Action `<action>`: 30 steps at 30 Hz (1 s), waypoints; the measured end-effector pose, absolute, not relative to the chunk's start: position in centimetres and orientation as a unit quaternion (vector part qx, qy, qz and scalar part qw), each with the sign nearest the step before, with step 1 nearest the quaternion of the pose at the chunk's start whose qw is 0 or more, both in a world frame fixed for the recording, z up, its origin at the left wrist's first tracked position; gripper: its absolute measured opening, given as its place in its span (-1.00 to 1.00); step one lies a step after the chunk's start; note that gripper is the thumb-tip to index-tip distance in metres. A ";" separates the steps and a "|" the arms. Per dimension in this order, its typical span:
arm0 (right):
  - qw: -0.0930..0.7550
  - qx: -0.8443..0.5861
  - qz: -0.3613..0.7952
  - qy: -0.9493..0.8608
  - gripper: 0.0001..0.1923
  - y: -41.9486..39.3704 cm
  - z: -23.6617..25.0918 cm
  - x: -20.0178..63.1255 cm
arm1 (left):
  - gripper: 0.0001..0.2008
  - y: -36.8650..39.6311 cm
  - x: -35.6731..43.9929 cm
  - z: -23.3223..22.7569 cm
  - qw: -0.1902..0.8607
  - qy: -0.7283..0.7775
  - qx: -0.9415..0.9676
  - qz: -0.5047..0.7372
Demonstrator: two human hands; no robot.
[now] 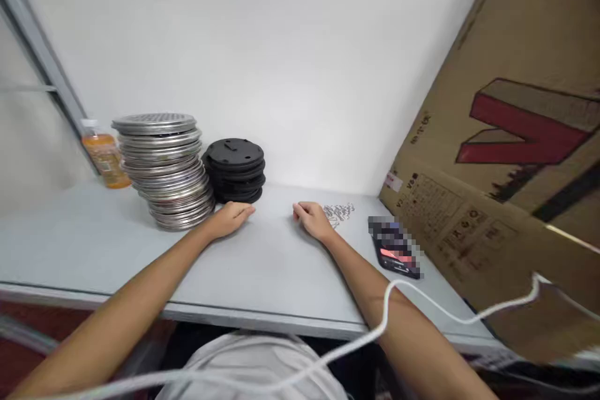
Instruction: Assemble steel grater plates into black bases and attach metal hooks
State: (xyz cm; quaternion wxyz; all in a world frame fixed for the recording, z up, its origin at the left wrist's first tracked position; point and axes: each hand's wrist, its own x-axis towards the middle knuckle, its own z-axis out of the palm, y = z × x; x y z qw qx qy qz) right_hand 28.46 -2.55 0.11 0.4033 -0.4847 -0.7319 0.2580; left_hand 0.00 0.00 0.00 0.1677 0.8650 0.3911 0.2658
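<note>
Head view: two bare forearms are stretched across a pale grey table (94, 244). The left hand (229, 219) is laid palm down, fingers loosely together and holding nothing, its fingertips just short of a stack of black round plastic discs (235, 170). The right hand (312, 219) is also rested on the table, fingers curled inward; whether anything is pinched beneath them cannot be told. Just beside its knuckles, on the far side, a small heap of thin silver wire clips (338, 212) is spread on the table.

Roughly six black discs can be counted, though the lower edges merge. To their left a leaning stack of round perforated metal plates (164, 169) is seen, well over a dozen, too tightly packed for an exact count. One orange drink bottle (104, 159) is stood behind that stack, partly covered by it.

One dark phone (396, 250) is laid right of the right hand, its screen blurred out. A large brown cardboard box with red print (506, 156) is leaned along the right side and cut off by the frame. One white cable (384, 319) is draped across the right forearm, near the table's front edge.
</note>
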 end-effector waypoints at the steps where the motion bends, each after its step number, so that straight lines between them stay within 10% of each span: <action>1: 0.401 -0.486 0.263 -0.731 -0.64 -2.6 0.0 28.4 | -0.64 -0.2 0.1 0.3 0.183 0.387 0.861 0.276; 7: 0.387 -0.490 0.297 -0.722 -0.80 -2.5 -0.6 28.4 | -0.93 -1.3 0.6 1.6 0.199 0.387 0.848 0.301; 30: 0.319 -0.479 0.284 -0.767 -0.87 -2.7 -0.5 28.8 | -0.70 -0.9 0.3 1.6 0.241 0.391 0.865 0.202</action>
